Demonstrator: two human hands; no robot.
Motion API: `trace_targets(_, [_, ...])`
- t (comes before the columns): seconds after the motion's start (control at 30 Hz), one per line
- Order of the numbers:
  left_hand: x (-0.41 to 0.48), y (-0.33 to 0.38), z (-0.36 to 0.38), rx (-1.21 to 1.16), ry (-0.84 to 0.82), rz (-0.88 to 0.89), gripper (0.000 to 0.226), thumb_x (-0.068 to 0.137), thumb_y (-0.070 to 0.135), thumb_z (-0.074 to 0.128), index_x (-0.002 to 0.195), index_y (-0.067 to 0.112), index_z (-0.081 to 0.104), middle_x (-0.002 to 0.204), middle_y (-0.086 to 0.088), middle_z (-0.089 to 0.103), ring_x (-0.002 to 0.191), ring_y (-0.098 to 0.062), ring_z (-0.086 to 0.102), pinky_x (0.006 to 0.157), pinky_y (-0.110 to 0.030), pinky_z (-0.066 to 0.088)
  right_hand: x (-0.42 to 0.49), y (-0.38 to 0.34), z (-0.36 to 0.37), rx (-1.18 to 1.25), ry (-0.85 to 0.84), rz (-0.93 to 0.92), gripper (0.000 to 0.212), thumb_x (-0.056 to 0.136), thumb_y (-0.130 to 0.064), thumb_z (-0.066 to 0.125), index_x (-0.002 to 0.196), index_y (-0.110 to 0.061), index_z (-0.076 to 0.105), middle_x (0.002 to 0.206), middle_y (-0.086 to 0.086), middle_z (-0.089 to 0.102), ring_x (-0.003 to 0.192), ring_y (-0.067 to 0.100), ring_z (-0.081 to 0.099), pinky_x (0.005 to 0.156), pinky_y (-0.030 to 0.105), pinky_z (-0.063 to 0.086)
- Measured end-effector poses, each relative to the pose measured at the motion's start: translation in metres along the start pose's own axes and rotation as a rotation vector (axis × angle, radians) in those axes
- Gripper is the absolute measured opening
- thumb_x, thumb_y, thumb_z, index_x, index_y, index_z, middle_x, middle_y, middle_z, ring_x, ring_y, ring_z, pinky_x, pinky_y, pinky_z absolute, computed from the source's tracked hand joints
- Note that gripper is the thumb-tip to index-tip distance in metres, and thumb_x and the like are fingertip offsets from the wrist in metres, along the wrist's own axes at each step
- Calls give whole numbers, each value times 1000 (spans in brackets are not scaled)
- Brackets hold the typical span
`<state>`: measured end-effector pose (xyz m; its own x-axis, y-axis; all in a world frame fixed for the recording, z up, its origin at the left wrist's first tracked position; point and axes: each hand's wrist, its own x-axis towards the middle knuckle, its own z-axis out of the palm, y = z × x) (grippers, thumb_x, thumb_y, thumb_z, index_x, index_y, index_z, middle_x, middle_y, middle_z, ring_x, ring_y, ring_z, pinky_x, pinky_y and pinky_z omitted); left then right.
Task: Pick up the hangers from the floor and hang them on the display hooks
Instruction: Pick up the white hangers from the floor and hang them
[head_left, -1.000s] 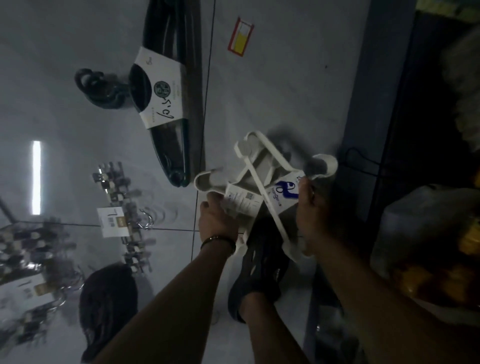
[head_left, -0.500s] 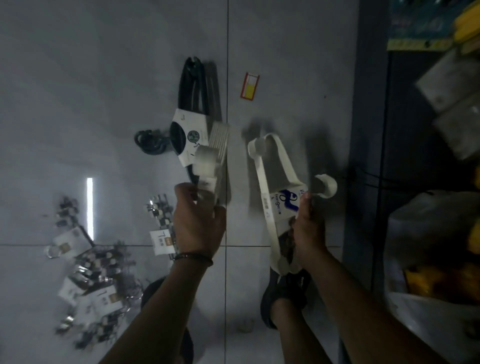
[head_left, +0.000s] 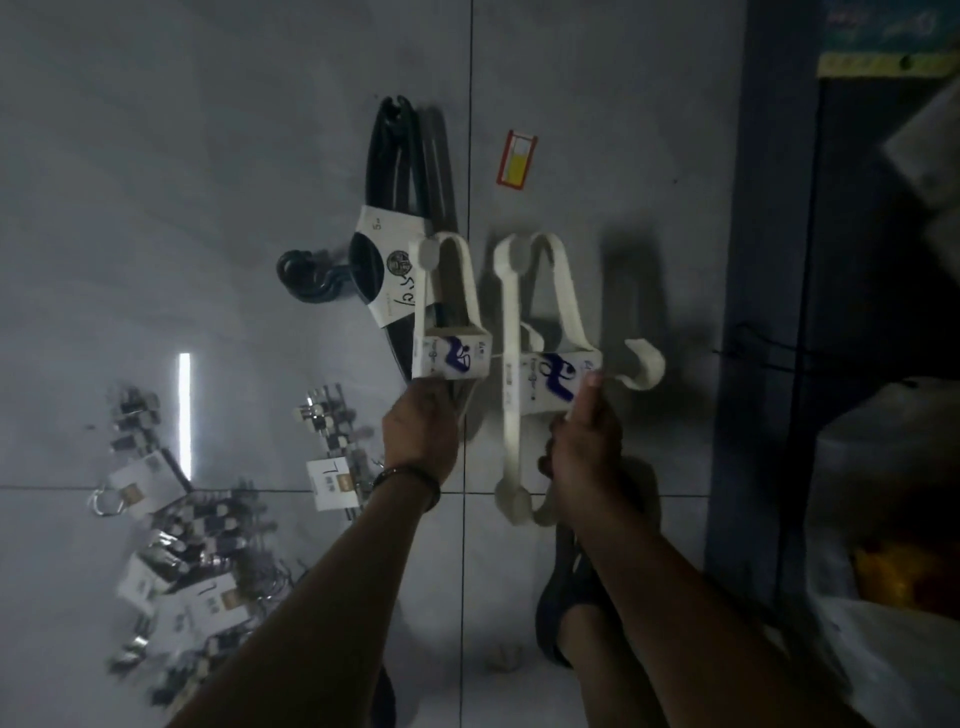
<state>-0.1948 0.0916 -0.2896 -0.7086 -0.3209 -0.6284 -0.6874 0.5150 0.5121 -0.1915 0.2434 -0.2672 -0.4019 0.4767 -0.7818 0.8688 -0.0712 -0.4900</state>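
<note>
I look down at a grey tiled floor. My left hand grips one pack of white hangers by its blue-printed paper sleeve. My right hand grips a second pack of white hangers at its sleeve, hook pointing right. The two packs are held side by side above the floor, slightly apart. A pack of black hangers with a white label lies on the floor just behind the left pack.
Bundles of metal clips with white cards are scattered on the floor at the lower left. A red and yellow tag lies farther off. A dark blue shelf unit with bags runs along the right. My dark shoe is below the hands.
The two white packs, held together in a tangle a second ago, have been pulled apart, one in each hand. The left pack has turned so its sleeve faces me.
</note>
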Motion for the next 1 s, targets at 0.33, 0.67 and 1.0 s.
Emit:
trace_targets(0.33, [53, 11, -46, 97, -277, -152, 79, 83, 94, 35, 109, 25, 63, 97, -3, 70, 90, -24, 66, 86, -42, 56, 14, 18, 100, -288, -167, -268, 46, 114, -42, 30, 96, -17, 65, 80, -2, 68, 71, 10, 65, 60, 23, 49])
trace_targets(0.67, [81, 20, -25, 95, -277, -295, 113, 49, 99, 57, 133, 24, 56, 123, -7, 46, 114, -32, 56, 96, -52, 56, 27, 3, 95, 41, -410, 171, 58, 96, -75, 50, 122, -28, 72, 110, 0, 79, 105, 24, 73, 98, 49, 58])
trace_targets(1.0, [-57, 66, -102, -647, -307, -230, 71, 67, 42, 90, 128, 18, 63, 117, -8, 78, 105, -30, 77, 92, -48, 60, -125, -59, -8, -180, -340, 23, 46, 95, -76, 46, 91, -38, 72, 95, 6, 73, 93, 28, 71, 89, 45, 60])
